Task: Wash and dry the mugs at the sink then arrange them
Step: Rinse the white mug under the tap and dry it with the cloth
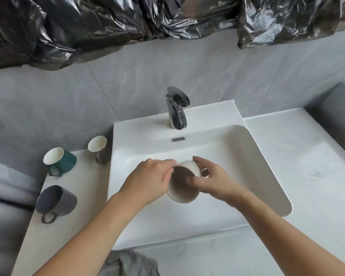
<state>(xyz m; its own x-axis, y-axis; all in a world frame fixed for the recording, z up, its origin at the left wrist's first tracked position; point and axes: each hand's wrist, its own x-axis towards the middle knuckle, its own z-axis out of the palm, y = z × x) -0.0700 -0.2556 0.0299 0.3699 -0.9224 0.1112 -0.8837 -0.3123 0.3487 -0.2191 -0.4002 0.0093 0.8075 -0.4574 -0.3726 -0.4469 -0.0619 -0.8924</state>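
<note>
Four mugs: one held, three on counter.

white mug tilted over sink.

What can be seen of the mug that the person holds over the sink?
The mug is cream-white outside and brown inside, and looks like glazed ceramic. It is tilted, with its opening toward the camera, and held above the white sink basin, not resting on it. The left hand grips its left rim; the right hand holds the right side, thumb over the rim into the opening. Its handle is mostly hidden behind the right fingers. No water is seen running.
</note>
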